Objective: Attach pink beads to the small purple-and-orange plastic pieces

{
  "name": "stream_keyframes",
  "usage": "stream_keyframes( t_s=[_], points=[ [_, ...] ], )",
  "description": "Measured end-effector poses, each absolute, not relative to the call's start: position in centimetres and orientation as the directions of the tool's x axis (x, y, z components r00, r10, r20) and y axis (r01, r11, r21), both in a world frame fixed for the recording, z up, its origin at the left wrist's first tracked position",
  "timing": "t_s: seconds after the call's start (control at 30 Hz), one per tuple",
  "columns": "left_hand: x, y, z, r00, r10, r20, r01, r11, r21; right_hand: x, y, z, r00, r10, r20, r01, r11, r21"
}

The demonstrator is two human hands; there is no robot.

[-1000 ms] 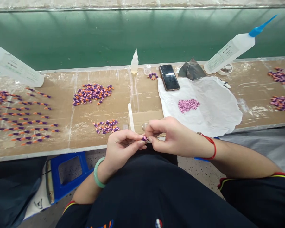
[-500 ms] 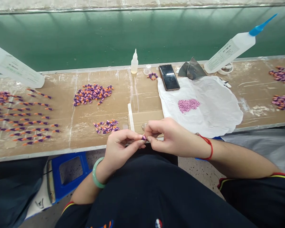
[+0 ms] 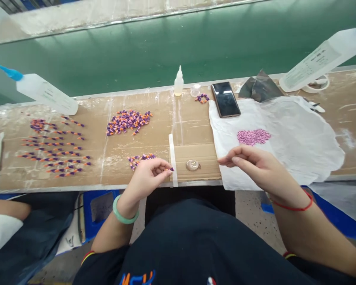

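Note:
Pinched between the thumb and fingers of my left hand (image 3: pixel 150 176) is a small purple-and-orange piece (image 3: pixel 171 169). A pile of similar pieces (image 3: pixel 141 158) lies just behind that hand, partly covered by it. My right hand (image 3: pixel 255 164) hovers at the near part of a white cloth (image 3: pixel 299 138), its fingers stretched out to the left and the thumb tip apart from the index fingertip; nothing shows in it. Tiny pink pieces (image 3: pixel 253 137) are heaped on the cloth beyond it. Between the hands, a small round clear dish (image 3: pixel 192 165) rests on cardboard (image 3: pixel 209 174).
A larger pile of purple-and-orange pieces (image 3: pixel 127 122) and rows of them (image 3: pixel 62 154) lie to the left. Behind stand a small dropper bottle (image 3: pixel 178 82), a phone (image 3: pixel 226 99), a ring of pieces (image 3: pixel 202 98) and two large leaning bottles. Another person's arm (image 3: pixel 8 208) is at left.
My hands have parted: the left moved slightly left with the small piece, the right moved right toward the cloth. The clear dish is now uncovered, and the view has shifted left.

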State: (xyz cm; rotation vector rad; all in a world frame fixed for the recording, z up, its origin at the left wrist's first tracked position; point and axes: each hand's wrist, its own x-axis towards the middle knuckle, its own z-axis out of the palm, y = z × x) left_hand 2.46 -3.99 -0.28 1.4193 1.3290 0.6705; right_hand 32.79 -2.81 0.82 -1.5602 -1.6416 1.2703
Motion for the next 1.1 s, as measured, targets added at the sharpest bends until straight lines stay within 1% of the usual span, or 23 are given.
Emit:
stream_keyframes(
  t_s=[0.03, 0.1, 0.17, 0.23, 0.3, 0.37, 0.47, 0.63, 0.73, 0.77, 0.83, 0.87, 0.9, 0.97, 1.0, 1.03, 1.1],
  points=[
    [1.7, -3.5, -0.7, 0.228, 0.943, -0.241, 0.478, 0.107, 0.872, 33.3, -2.8, 0.1, -0.140, 0.962, -0.236, 0.437, -0.154, -0.886],
    [0.1, -2.3, -1.5, 0.212, 0.940, -0.268, 0.618, 0.083, 0.782, 34.2, -2.8, -1.0, -0.059, 0.960, -0.272, 0.400, -0.227, -0.888],
    [-1.5, -0.9, -2.1, 0.101, 0.965, -0.243, 0.717, 0.099, 0.690, 34.8, -2.7, -1.8, -0.005, 0.953, -0.302, 0.363, -0.280, -0.889],
    [-3.1, 0.8, -2.6, -0.072, 0.991, -0.115, 0.804, 0.126, 0.581, 35.3, -2.7, -2.2, 0.031, 0.948, -0.317, 0.330, -0.309, -0.892],
    [-4.4, 2.8, -3.0, -0.178, 0.984, 0.020, 0.857, 0.145, 0.495, 35.5, -2.7, -2.3, 0.062, 0.945, -0.321, 0.302, -0.324, -0.896],
    [-5.2, 4.8, -3.4, -0.185, 0.981, 0.063, 0.885, 0.138, 0.445, 35.8, -2.8, -2.4, 0.079, 0.944, -0.320, 0.288, -0.329, -0.899],
    [-5.5, 6.7, -4.2, -0.138, 0.988, 0.065, 0.916, 0.102, 0.389, 36.2, -3.0, -2.6, 0.102, 0.946, -0.308, 0.275, -0.324, -0.905],
    [-5.1, 7.4, -5.0, -0.101, 0.992, 0.072, 0.938, 0.070, 0.339, 36.9, -3.4, -2.8, 0.163, 0.944, -0.286, 0.218, -0.317, -0.923],
    [-5.0, 7.4, -4.7, -0.103, 0.992, 0.070, 0.936, 0.073, 0.344, 37.3, -3.5, -2.6, 0.216, 0.941, -0.260, 0.174, -0.299, -0.938],
    [-5.1, 7.3, -4.4, -0.117, 0.991, 0.068, 0.927, 0.085, 0.365, 37.5, -3.6, -2.7, 0.231, 0.942, -0.242, 0.164, -0.283, -0.945],
    [-5.0, 6.8, -3.6, -0.165, 0.984, 0.067, 0.895, 0.121, 0.430, 38.3, -3.6, -2.9, 0.265, 0.945, -0.192, 0.166, -0.240, -0.956],
    [-4.9, 6.5, -3.1, -0.236, 0.970, 0.050, 0.832, 0.175, 0.527, 38.8, -3.6, -3.2, 0.287, 0.945, -0.158, 0.188, -0.217, -0.958],
    [-4.8, 6.1, -2.7, -0.263, 0.964, 0.037, 0.789, 0.193, 0.583, 39.3, -3.6, -3.6, 0.308, 0.944, -0.117, 0.238, -0.196, -0.951],
    [-4.1, 5.0, -1.7, -0.258, 0.966, -0.013, 0.677, 0.191, 0.710, 40.5, -3.4, -4.5, 0.315, 0.949, -0.005, 0.434, -0.149, -0.888],
    [-3.6, 4.3, -1.3, -0.239, 0.970, -0.048, 0.590, 0.184, 0.786, 41.1, -3.3, -5.0, 0.288, 0.956, 0.053, 0.551, -0.120, -0.826],
    [-2.9, 3.6, -0.9, -0.209, 0.974, -0.081, 0.526, 0.182, 0.831, 41.5, -3.1, -5.6, 0.246, 0.964, 0.099, 0.650, -0.088, -0.754],
    [-1.3, 2.2, -0.5, -0.130, 0.981, -0.141, 0.440, 0.184, 0.879, 42.1, -2.5, -6.6, 0.160, 0.976, 0.148, 0.765, -0.028, -0.644]
  ],
)
